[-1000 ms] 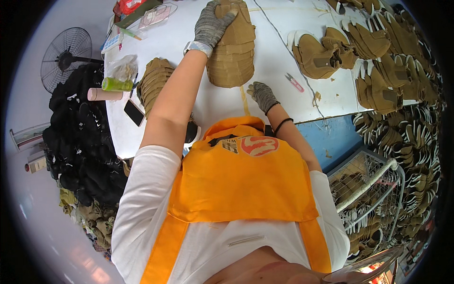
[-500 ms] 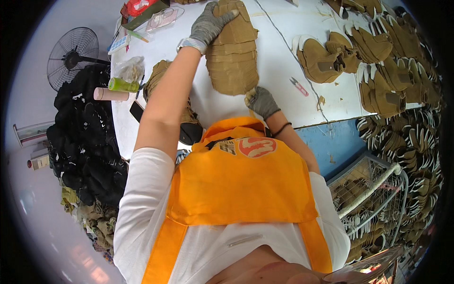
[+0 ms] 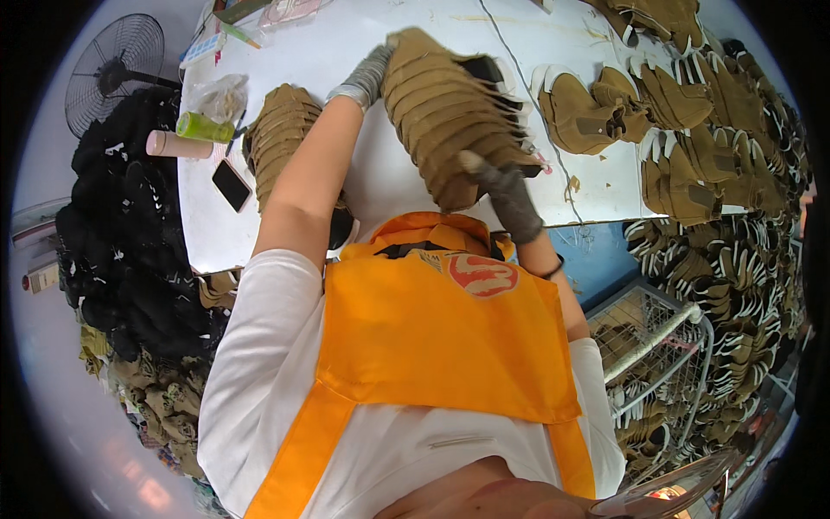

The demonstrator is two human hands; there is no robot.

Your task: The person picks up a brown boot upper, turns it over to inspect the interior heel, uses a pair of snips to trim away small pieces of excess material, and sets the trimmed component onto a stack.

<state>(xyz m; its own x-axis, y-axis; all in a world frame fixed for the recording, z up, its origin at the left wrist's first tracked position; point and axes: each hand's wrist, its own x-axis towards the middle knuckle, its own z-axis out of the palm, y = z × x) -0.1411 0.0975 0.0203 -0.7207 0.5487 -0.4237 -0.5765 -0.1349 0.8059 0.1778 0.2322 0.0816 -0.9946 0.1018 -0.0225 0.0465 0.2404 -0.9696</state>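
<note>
A thick stack of tan cut shoe pieces (image 3: 437, 112) is tilted over the white table (image 3: 380, 186), just in front of my orange apron. My left hand (image 3: 370, 76), in a grey glove, holds the stack's far end, partly hidden behind it. At the near end, my grey-gloved right hand (image 3: 506, 192) grips the lower corner. A second, smaller stack of the same tan pieces (image 3: 278, 138) lies on the table beside my left forearm.
A black phone (image 3: 232, 184), a green bottle (image 3: 206, 128) and a beige tube (image 3: 177, 144) lie at the table's left end. Tan shoe uppers (image 3: 596, 112) cover the right side. A fan (image 3: 112, 69), a black pile (image 3: 121, 233) and a wire basket (image 3: 657, 337) surround the table.
My right hand rose from the table's near edge and took hold of the stack's near end. The stack has come off the table, toward me and tilted.
</note>
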